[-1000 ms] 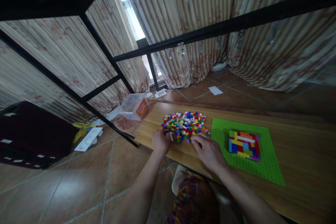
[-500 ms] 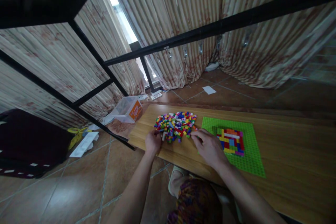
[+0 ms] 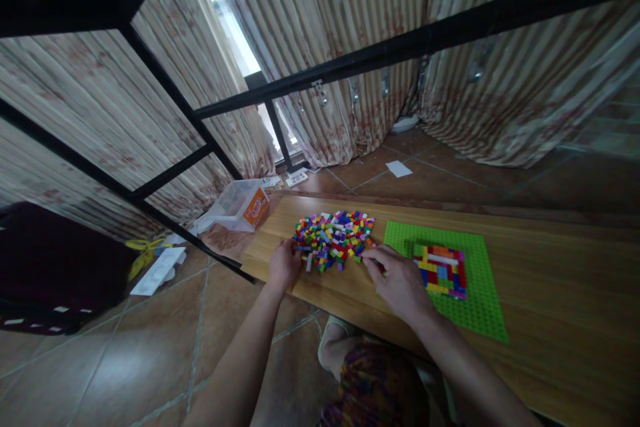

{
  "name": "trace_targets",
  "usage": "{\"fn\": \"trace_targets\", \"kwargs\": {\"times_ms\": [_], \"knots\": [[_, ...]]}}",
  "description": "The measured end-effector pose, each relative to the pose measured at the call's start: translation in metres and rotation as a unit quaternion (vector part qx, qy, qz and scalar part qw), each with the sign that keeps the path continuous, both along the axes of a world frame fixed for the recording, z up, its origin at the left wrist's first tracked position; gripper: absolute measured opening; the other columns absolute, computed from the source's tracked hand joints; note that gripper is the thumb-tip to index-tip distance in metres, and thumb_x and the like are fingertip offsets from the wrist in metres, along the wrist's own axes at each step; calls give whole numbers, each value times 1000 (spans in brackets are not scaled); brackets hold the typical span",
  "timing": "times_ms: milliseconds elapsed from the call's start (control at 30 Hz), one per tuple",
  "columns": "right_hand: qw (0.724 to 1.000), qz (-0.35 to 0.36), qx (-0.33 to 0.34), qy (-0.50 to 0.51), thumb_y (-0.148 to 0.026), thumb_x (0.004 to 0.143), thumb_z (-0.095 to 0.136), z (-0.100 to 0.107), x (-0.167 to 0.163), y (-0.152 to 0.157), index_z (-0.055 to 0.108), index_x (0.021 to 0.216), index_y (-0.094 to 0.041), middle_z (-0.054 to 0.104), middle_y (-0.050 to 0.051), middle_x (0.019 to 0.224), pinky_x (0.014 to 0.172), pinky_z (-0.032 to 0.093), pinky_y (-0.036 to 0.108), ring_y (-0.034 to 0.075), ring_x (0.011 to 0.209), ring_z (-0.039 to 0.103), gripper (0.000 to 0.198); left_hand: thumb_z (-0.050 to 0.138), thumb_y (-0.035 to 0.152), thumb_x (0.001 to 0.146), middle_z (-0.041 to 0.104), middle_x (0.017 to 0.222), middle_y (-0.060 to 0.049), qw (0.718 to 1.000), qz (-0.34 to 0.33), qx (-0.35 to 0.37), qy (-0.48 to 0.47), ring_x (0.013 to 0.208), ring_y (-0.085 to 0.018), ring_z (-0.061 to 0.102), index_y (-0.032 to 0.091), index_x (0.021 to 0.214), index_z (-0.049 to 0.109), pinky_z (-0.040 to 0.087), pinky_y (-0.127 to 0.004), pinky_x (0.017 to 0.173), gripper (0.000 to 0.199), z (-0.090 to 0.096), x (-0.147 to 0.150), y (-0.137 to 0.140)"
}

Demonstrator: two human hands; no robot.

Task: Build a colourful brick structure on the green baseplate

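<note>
Green baseplate point(image 3: 480, 283) to the right, seems to pick over loose brick pile point(image 3: 334, 238) on wooden table point(image 3: 560, 307) with left hand point(image 3: 283, 264) at its left edge, right hand point(image 3: 399, 281) at its right, fingers curled, cannot tell if gripping; likely calls for a 1-brick pinch next.

I have open desk point(image 3: 565, 300) right of the green baseplate point(image 3: 484, 300); leftward, the brick build point(image 3: 443, 271) and brick pile point(image 3: 333, 238) obstruct low passes.

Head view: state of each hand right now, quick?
Left hand: curled at the brick pile; whether holding anything, cannot tell.
Right hand: partly curled beside the brick pile; whether holding anything, cannot tell.
</note>
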State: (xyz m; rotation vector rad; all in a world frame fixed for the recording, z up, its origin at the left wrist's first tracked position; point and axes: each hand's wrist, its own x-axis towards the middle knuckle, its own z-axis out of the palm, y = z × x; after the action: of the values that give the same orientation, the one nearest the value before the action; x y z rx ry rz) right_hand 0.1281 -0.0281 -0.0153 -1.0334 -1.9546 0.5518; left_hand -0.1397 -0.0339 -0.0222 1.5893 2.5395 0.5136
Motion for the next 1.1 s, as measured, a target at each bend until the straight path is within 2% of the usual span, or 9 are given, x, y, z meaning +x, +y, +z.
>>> {"fn": "trace_targets", "kwargs": {"times_ms": [167, 267, 367, 467, 600, 767, 1100], "knots": [[1000, 2, -7, -10, -21, 92, 48, -1, -2, 0, 66, 88, -23, 70, 3, 92, 75, 47, 30, 19, 84, 66, 19, 59, 19, 80, 68, 101, -9, 1000, -24, -9, -4, 88, -19, 65, 16, 98, 68, 47, -26, 76, 20, 0, -6, 2], [1000, 5, -2, -8, -21, 92, 47, -4, -3, 1, 66, 87, -24, 70, 3, 90, 74, 47, 30, 18, 81, 66, 20, 56, 14, 81, 67, 107, -9, 999, -37, -4, 1, 92, -18, 65, 18, 106, 67, 48, -26, 79, 27, 2, -3, 4], [1000, 7, 3, -5, -21, 92, 48, -6, -5, 2, 66, 87, -24, 70, 3, 89, 74, 48, 30, 18, 81, 66, 19, 54, 20, 85, 65, 112, -8, 998, -54, 9, 10, 96, -19, 64, 20, 111, 66, 48, -27, 83, 29, 5, 5, 9], [1000, 6, -3, -8, -21, 92, 48, -8, -6, 3, 66, 87, -24, 70, 3, 88, 76, 48, 30, 19, 84, 66, 19, 52, 25, 87, 64, 110, -10, 996, -75, 8, 46, 97, -21, 64, 19, 106, 68, 48, -29, 85, 26, 9, 13, 16], [1000, -5, -11, -16, -21, 92, 48, -7, -7, 2, 66, 86, -24, 69, 3, 87, 74, 47, 29, 18, 82, 65, 20, 52, 21, 85, 63, 108, -11, 989, -96, -36, 108, 94, -22, 64, 19, 97, 70, 48, -29, 82, 22, 14, 19, 23], [1000, -5, -11, -27, -20, 92, 48, -6, -8, 1, 66, 85, -24, 67, 2, 84, 70, 46, 27, 16, 78, 64, 20, 52, 22, 83, 63, 105, -14, 987, -85, -58, 126, 92, -24, 64, 16, 91, 70, 49, -31, 79, 20, 18, 17, 30], [999, -10, -24, -25, -18, 92, 49, -3, -9, 0, 65, 81, -23, 66, 2, 84, 71, 46, 26, 15, 80, 63, 20, 48, 24, 84, 64, 109, -17, 983, -73, -66, 155, 93, -28, 65, 13, 91, 68, 49, -35, 76, 23, 22, 22, 33]]}}
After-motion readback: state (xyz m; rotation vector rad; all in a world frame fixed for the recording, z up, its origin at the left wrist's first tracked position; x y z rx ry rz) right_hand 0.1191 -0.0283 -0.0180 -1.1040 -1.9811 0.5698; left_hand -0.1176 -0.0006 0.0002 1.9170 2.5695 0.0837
